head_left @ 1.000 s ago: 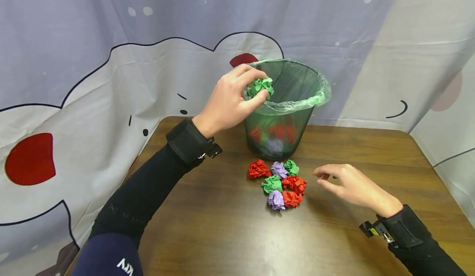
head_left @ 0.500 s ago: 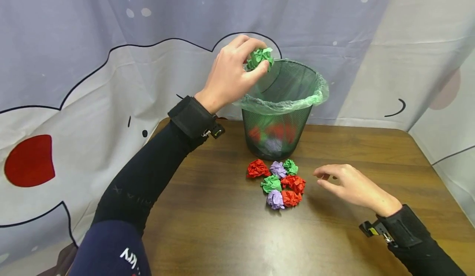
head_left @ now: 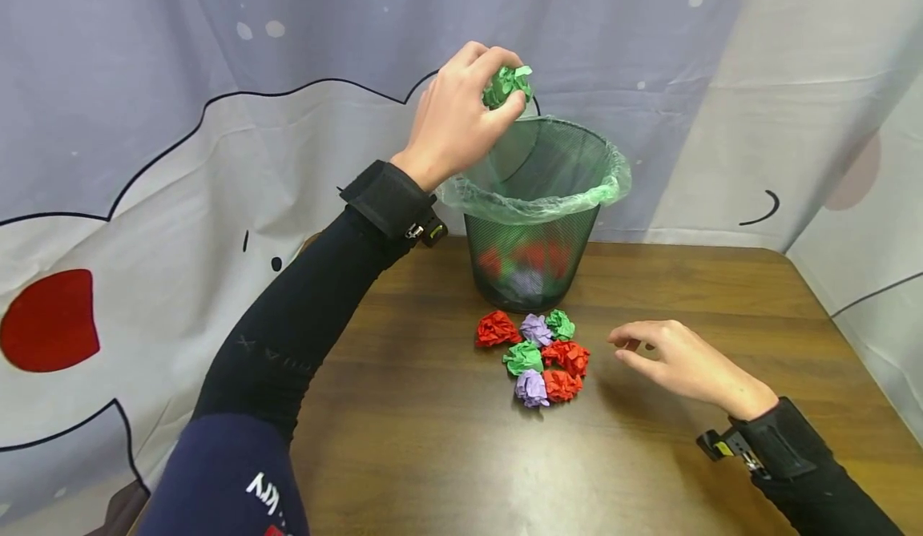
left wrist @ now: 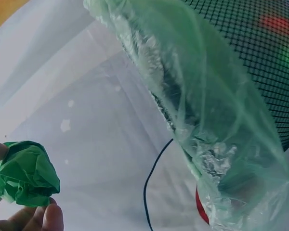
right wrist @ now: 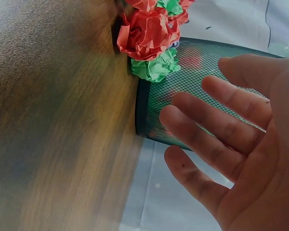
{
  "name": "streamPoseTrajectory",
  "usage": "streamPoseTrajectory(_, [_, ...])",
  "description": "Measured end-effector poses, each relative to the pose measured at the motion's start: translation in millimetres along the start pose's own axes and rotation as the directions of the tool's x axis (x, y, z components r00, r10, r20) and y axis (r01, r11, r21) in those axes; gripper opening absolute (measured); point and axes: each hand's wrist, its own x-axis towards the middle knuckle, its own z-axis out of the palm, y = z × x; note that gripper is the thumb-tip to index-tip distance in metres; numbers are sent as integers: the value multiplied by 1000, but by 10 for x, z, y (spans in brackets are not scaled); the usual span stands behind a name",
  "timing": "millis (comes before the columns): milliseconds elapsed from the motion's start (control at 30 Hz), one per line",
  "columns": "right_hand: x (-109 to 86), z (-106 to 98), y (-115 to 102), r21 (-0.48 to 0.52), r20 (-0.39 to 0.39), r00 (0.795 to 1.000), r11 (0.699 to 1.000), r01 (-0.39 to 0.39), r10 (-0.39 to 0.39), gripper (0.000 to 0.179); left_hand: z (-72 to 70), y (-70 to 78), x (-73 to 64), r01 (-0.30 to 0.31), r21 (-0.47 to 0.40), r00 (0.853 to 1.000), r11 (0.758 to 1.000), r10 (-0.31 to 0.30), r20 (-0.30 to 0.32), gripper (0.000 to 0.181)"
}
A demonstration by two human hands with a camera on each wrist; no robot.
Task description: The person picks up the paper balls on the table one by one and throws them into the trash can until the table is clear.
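My left hand (head_left: 461, 111) pinches a crumpled green paper ball (head_left: 508, 86) between thumb and fingers, raised above the left rim of a mesh wastebasket (head_left: 530, 259). In the left wrist view the same green paper ball (left wrist: 30, 173) shows between the fingertips, apart from the bin's green plastic liner (left wrist: 197, 96). My right hand (head_left: 678, 360) hovers over the table to the right of the loose paper balls, fingers relaxed and holding nothing. Nearest to it is a red paper ball (head_left: 566, 356); others there are green (head_left: 522, 357), purple (head_left: 532, 388) and red.
The wastebasket stands at the back of the wooden table (head_left: 433, 440), with red, green and purple paper showing through its mesh. A translucent green bag folds over its rim. A printed curtain (head_left: 324, 31) hangs behind the table.
My left hand has risen with the green paper ball, from the bin's rim to above it. The right hand has stayed in place, and the loose balls lie as before.
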Motion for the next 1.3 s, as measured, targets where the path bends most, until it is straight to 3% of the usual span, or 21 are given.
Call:
streamPoseTrajectory(167, [3,12,-5,6,11,1000,1000,-11,11,18,28,8,111,56,12,997,998,-57,57,37])
streamPoseTrajectory(367, [-9,25,-2,15,25,999,999,-38,37,19,59,15,224,81,36,989,996,-85,118,39])
streamPoseTrajectory(633, [-38,50,-12,28,14,999,999,-40,39,18,176,20,278,91,109,965,990,-115,237,44])
streamPoseTrajectory(800, [-58,61,-11,37,16,999,998,-51,50,18,237,-20,188,90,118,957,989,-119,266,44])
streamPoseTrajectory(1033, [-75,73,-5,31,8,999,998,-53,53,19,239,-79,-8,49,114,974,992,-73,216,34])
streamPoseTrajectory(1300, [-48,76,-26,42,22,999,998,-47,46,19,212,-157,-368,9,51,989,999,-16,149,26])
